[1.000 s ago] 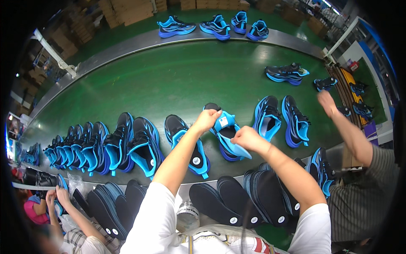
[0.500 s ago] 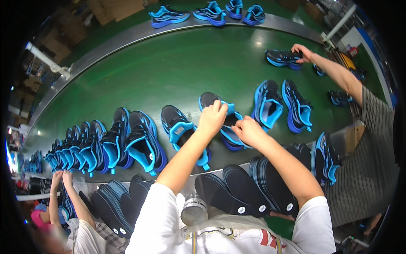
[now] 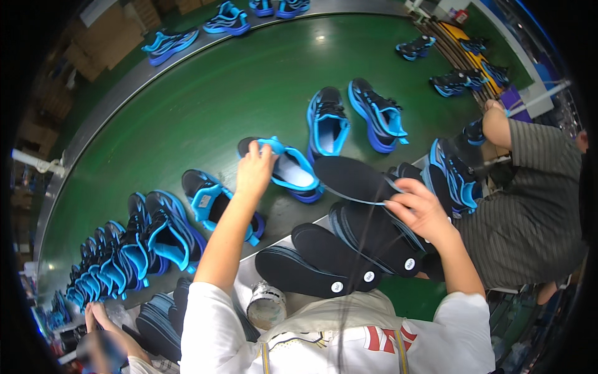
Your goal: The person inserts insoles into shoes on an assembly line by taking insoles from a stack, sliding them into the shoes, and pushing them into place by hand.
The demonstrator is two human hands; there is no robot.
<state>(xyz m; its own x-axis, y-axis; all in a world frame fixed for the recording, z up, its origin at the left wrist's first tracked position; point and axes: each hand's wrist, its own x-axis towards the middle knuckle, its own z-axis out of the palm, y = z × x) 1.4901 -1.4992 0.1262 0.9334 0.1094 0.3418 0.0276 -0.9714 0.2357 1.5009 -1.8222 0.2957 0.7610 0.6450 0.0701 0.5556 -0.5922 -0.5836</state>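
Note:
My left hand (image 3: pixel 255 168) pinches the light-blue tongue (image 3: pixel 272 146) of a black and blue sneaker (image 3: pixel 299 191) on the green surface. The sneaker's opening faces me and shows a white inside. Right of it, my right hand (image 3: pixel 420 212) grips a black insole (image 3: pixel 352 179) by one end. This insole is raised above the near edge, its other end close to the sneaker's heel. Just left of my left hand lies another sneaker (image 3: pixel 215 199) with a pale label on its tongue. Two more sneakers (image 3: pixel 327 124) stand beyond the insole.
Stacks of black insoles (image 3: pixel 305 271) lie along the near ledge beside a roll of tape (image 3: pixel 266 305). A row of sneakers (image 3: pixel 165 230) runs left. Co-workers stand on both sides, one in a striped shirt (image 3: pixel 529 218). More sneakers (image 3: pixel 227 20) sit on the far rail.
My right hand has left the sneaker's opening and moved right, now with an insole in it. The sneaker's inside, dark before, looks white. The striped-shirt co-worker's arm has drawn back. The view has turned.

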